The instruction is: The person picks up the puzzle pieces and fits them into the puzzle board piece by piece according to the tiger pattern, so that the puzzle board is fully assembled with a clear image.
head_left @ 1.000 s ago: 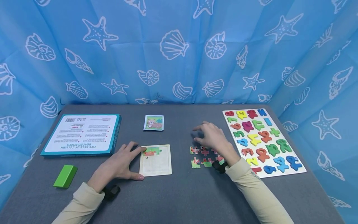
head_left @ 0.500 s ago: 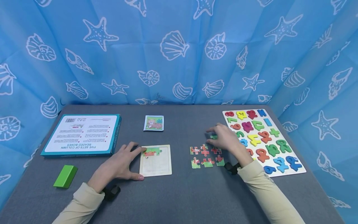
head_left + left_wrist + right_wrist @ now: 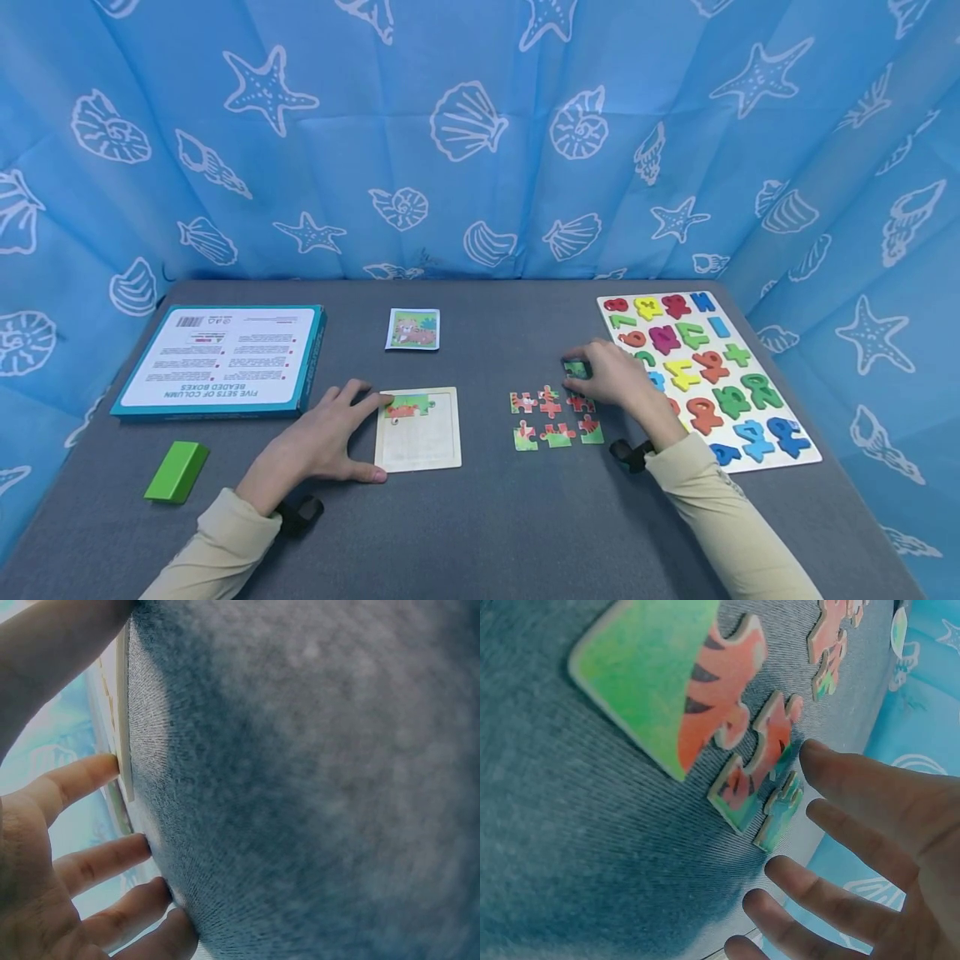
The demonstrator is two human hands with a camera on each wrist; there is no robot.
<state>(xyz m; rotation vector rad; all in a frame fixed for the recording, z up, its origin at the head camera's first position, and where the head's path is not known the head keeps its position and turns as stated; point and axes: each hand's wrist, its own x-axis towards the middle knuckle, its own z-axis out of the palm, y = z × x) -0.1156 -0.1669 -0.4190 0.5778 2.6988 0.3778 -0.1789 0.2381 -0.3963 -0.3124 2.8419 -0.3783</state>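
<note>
My left hand (image 3: pixel 330 433) rests at the left side of a square puzzle tray (image 3: pixel 423 446); its index fingertip touches the upper left corner, its thumb the lower left. Joined puzzle pieces (image 3: pixel 405 407) in green and orange lie in the tray's upper left. My right hand (image 3: pixel 615 379) is over a green puzzle piece (image 3: pixel 576 369), thumb and index finger on either side of it. In the right wrist view that piece (image 3: pixel 780 814) lies flat, with the fingers spread close by. Several orange-striped pieces (image 3: pixel 549 403) lie in two rows just in front.
A small tiger picture card (image 3: pixel 414 330) lies behind the tray. On the left are a teal-edged box (image 3: pixel 217 358) and a green block (image 3: pixel 177 472). A board of coloured numbers and shapes (image 3: pixel 716 400) lies right, partly behind my right arm. A blue shell-print curtain (image 3: pixel 480 167) surrounds the table.
My right hand has moved right and slightly nearer, from above the loose pieces to the green piece at the back right. My left hand and the tray have stayed in place.
</note>
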